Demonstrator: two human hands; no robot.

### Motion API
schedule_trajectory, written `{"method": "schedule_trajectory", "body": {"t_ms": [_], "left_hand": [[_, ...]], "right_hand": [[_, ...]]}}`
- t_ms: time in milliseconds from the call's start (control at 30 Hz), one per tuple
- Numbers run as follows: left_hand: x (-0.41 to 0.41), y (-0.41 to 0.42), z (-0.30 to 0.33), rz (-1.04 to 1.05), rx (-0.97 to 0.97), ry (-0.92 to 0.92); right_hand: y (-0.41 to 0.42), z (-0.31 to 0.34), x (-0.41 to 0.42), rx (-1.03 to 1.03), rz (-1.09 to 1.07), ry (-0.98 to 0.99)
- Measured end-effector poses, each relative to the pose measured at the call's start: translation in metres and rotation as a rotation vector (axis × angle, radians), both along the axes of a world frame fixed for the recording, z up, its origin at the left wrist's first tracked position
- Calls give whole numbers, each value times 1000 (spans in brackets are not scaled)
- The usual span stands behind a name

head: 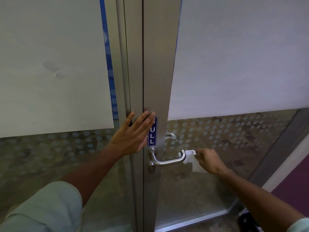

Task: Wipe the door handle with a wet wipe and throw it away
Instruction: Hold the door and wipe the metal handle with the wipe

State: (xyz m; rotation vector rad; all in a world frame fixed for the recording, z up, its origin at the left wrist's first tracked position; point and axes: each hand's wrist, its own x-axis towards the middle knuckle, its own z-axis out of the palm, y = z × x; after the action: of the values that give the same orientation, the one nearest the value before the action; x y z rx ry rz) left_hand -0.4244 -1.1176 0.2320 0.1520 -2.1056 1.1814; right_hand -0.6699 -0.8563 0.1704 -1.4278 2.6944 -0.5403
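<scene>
With the left hand (133,133) spread flat, fingers apart, bracing the door frame (157,81), the right hand (209,160) pinched the wet wipe (189,156) against the door handle's (168,160) outer bend; firm wrapping strokes along the lever would probably clean best.

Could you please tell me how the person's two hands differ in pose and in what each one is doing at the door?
The left hand lies flat and open, fingers spread, pressed against the metal door frame over the blue sign; the right hand is closed, pinching a white wet wipe. The left hand sits above the door handle; the right hand is at the handle's free end, pressing the wipe to it. Both arms are stretched toward the door.
</scene>
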Motion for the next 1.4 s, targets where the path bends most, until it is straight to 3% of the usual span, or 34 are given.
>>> {"method": "schedule_trajectory", "body": {"t_ms": [233,400,567,800,967,1167,1400], "left_hand": [[0,1,0,2,1,8],[1,2,1,3,5,-2],[1,2,1,14,0,-19],[0,2,0,11,4,-15],[0,1,-1,10,14,-18],[1,2,1,0,12,-18],[1,2,0,8,23,-20]], "right_hand": [[5,-51,43,-421,-499,-922],[-16,-46,75,-616,-490,-1452],[-35,-47,105,-666,-351,-1388],[-64,-47,137,-866,-347,-1728],[-82,-52,159,-987,-461,-1881],[-100,-40,180,-1219,-618,-1889],[-103,-32,186,-1273,-693,-1987]]}}
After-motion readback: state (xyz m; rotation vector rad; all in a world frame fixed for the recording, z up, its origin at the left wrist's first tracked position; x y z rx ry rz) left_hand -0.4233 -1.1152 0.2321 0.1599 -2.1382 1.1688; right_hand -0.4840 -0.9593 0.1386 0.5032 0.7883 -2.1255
